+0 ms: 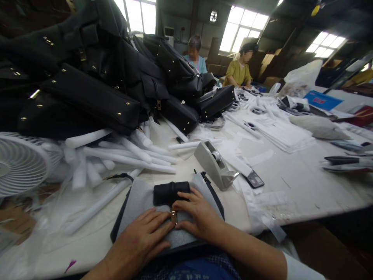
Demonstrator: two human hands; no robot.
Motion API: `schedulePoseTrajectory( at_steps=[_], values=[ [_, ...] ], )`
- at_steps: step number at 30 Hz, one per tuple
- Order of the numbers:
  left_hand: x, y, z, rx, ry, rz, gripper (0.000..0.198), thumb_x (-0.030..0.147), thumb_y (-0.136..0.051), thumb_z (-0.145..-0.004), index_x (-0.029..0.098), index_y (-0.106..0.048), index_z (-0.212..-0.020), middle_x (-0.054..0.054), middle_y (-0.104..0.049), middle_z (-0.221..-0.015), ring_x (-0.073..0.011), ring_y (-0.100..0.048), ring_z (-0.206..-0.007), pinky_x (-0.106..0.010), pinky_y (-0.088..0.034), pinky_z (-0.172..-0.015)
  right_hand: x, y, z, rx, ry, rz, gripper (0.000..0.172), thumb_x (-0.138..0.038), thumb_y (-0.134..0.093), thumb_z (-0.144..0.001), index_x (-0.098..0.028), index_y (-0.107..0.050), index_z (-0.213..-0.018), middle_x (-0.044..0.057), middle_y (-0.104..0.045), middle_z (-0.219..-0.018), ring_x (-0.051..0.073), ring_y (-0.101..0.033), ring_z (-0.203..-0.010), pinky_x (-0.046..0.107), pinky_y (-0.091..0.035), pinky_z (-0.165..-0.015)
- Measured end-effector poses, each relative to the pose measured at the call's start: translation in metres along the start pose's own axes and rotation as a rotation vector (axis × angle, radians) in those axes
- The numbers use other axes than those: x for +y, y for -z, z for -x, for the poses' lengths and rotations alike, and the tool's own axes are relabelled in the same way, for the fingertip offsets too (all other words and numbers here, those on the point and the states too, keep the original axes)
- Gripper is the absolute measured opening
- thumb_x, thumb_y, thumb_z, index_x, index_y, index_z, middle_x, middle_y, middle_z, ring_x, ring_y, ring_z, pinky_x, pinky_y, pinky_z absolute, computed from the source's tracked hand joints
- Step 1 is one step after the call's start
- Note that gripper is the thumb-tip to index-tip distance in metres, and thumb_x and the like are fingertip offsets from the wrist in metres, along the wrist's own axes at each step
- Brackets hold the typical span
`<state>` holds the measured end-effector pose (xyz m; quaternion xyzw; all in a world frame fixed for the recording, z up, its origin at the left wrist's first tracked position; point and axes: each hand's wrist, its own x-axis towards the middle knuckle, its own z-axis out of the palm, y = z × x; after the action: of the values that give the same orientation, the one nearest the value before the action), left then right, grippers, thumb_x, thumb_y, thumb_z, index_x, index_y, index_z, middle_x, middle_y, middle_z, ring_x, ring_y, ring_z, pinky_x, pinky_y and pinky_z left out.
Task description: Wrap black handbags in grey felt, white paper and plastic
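Observation:
A black bag wrapped in grey foam sheet [140, 202] lies flat at the table's near edge. A small black leather tab [170, 192] with a gold clasp [173, 216] sits on top of it. My left hand [142, 237] rests flat on the grey sheet, fingers stretched toward the clasp. My right hand [198, 216] curls over the clasp from the right, fingertips touching the black tab and the metal piece.
A tall heap of black handbags [96, 74] fills the left and back. White foam tubes [125, 155] lie scattered below it. A grey tape dispenser [215, 165] stands right of the bag, a white fan [20, 163] at far left. Two people work at the table's far end.

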<state>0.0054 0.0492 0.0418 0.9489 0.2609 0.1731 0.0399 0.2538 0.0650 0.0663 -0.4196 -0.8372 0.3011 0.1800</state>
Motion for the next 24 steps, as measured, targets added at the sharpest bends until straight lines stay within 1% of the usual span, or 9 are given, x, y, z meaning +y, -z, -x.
schedulePoseTrajectory(
  at_steps=[4,7,10,12,14,16,18,20,24],
  values=[
    [0.001,0.002,-0.003,-0.014,0.038,0.049,0.051,0.034,-0.061,-0.093,0.03,-0.046,-0.142,-0.003,-0.063,-0.132,-0.0213,-0.06,-0.115,-0.04,-0.052,-0.101,-0.002,0.003,-0.002,-0.05,-0.016,0.049,0.029,-0.025,-0.064,-0.091,-0.028,-0.061,-0.119,0.001,-0.069,-0.121,0.022,-0.044,-0.135,0.045,-0.017,-0.119],
    [0.001,0.005,-0.006,-0.04,0.035,0.046,0.049,0.035,-0.062,-0.091,0.028,-0.051,-0.138,-0.004,-0.064,-0.13,-0.0222,-0.062,-0.112,-0.04,-0.053,-0.098,-0.003,0.002,-0.007,-0.061,0.004,0.144,0.025,-0.021,-0.06,-0.093,-0.028,-0.063,-0.117,0.001,-0.073,-0.11,0.023,-0.05,-0.13,0.047,-0.023,-0.115],
    [0.002,0.007,-0.007,-0.046,0.035,0.026,0.048,0.034,-0.062,-0.091,0.025,-0.051,-0.137,-0.006,-0.065,-0.128,-0.023,-0.062,-0.112,-0.041,-0.053,-0.098,-0.003,0.003,-0.014,-0.084,0.137,0.299,0.018,-0.02,-0.058,-0.096,-0.026,-0.065,-0.112,0.001,-0.075,-0.1,0.021,-0.063,-0.106,0.05,-0.022,-0.114],
    [0.003,0.008,-0.007,-0.053,0.047,0.036,0.048,0.033,-0.063,-0.09,0.024,-0.052,-0.136,-0.007,-0.065,-0.127,-0.0233,-0.063,-0.112,-0.042,-0.052,-0.099,-0.002,0.006,-0.02,-0.116,0.266,0.409,0.015,-0.019,-0.057,-0.097,-0.023,-0.065,-0.109,0.002,-0.075,-0.095,0.018,-0.065,-0.091,0.049,-0.024,-0.113],
    [0.004,0.011,-0.008,-0.069,0.056,0.063,0.048,0.032,-0.064,-0.09,0.023,-0.053,-0.135,-0.007,-0.066,-0.126,-0.0236,-0.063,-0.112,-0.042,-0.053,-0.099,-0.001,0.009,-0.025,-0.156,0.379,0.493,0.013,-0.019,-0.054,-0.098,-0.02,-0.066,-0.105,0.002,-0.073,-0.09,0.018,-0.063,-0.084,0.043,-0.035,-0.105],
    [0.005,0.014,-0.009,-0.084,0.066,0.092,0.05,0.031,-0.066,-0.088,0.023,-0.052,-0.136,-0.007,-0.066,-0.125,-0.024,-0.063,-0.111,-0.043,-0.053,-0.097,-0.001,0.014,-0.032,-0.21,0.467,0.552,0.014,-0.02,-0.053,-0.099,-0.017,-0.066,-0.102,0.003,-0.071,-0.085,0.018,-0.06,-0.08,0.036,-0.043,-0.09],
    [0.006,0.017,-0.01,-0.096,0.079,0.124,0.054,0.03,-0.067,-0.088,0.023,-0.05,-0.138,-0.006,-0.067,-0.124,-0.0242,-0.064,-0.111,-0.044,-0.053,-0.097,0.0,0.019,-0.039,-0.278,0.533,0.597,0.014,-0.022,-0.053,-0.099,-0.015,-0.066,-0.099,0.003,-0.069,-0.083,0.018,-0.058,-0.079,0.033,-0.044,-0.077],
    [0.006,0.018,-0.01,-0.106,0.098,0.154,0.052,0.03,-0.066,-0.088,0.023,-0.05,-0.138,-0.006,-0.067,-0.122,-0.0243,-0.064,-0.11,-0.045,-0.052,-0.099,0.0,0.023,-0.048,-0.353,0.589,0.621,0.014,-0.023,-0.054,-0.099,-0.015,-0.066,-0.097,0.003,-0.067,-0.084,0.019,-0.056,-0.08,0.032,-0.042,-0.07],
    [0.007,0.013,-0.008,-0.105,0.145,0.196,0.048,0.031,-0.063,-0.09,0.024,-0.052,-0.136,-0.006,-0.066,-0.124,-0.0247,-0.063,-0.112,-0.047,-0.048,-0.103,-0.002,0.026,-0.058,-0.468,0.669,0.615,0.014,-0.022,-0.053,-0.099,-0.015,-0.065,-0.095,0.004,-0.066,-0.088,0.018,-0.052,-0.08,0.03,-0.039,-0.067]
  ],
)
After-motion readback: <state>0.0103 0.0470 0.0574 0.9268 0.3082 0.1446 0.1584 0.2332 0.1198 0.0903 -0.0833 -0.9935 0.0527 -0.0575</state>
